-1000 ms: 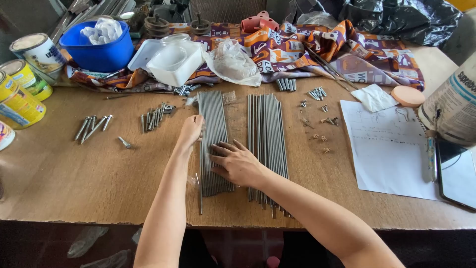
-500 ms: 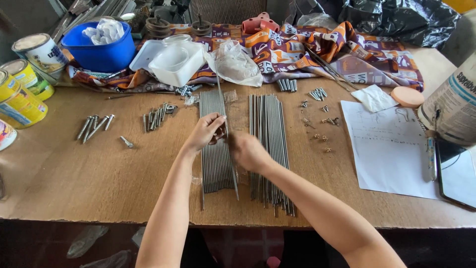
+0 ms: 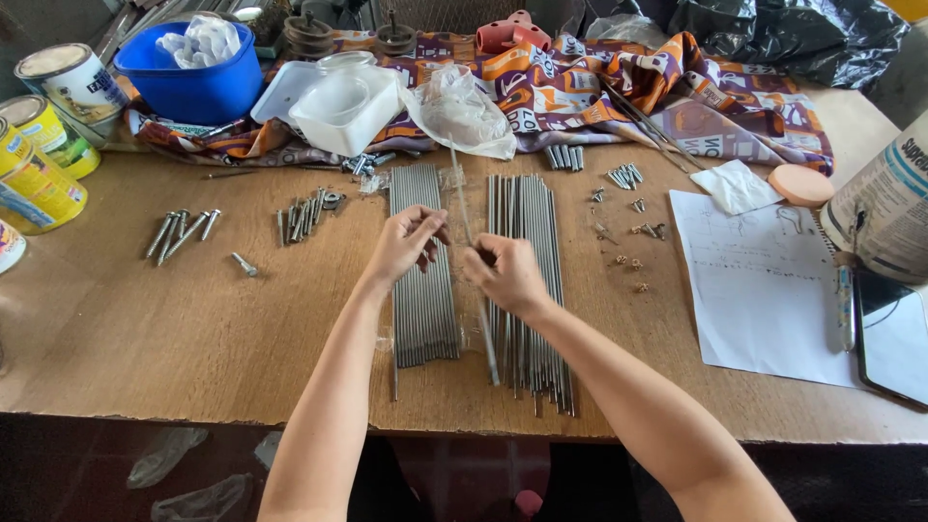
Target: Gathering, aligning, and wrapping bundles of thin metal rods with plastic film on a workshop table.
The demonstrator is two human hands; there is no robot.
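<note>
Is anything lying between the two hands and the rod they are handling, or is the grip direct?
Nothing visible does. The right hand grips the thin metal rod directly, and the left hand reaches toward its upper part. The rod lies over the gap between the two rod bundles.

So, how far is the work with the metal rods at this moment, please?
Two groups of rods lie sorted on the wooden table: a left bundle and a right bundle. In hand: the right hand lifts a single thin rod between them, and the left hand rests over the left bundle. Left: that rod belongs to neither group yet; loose bolts lie untouched.
</note>
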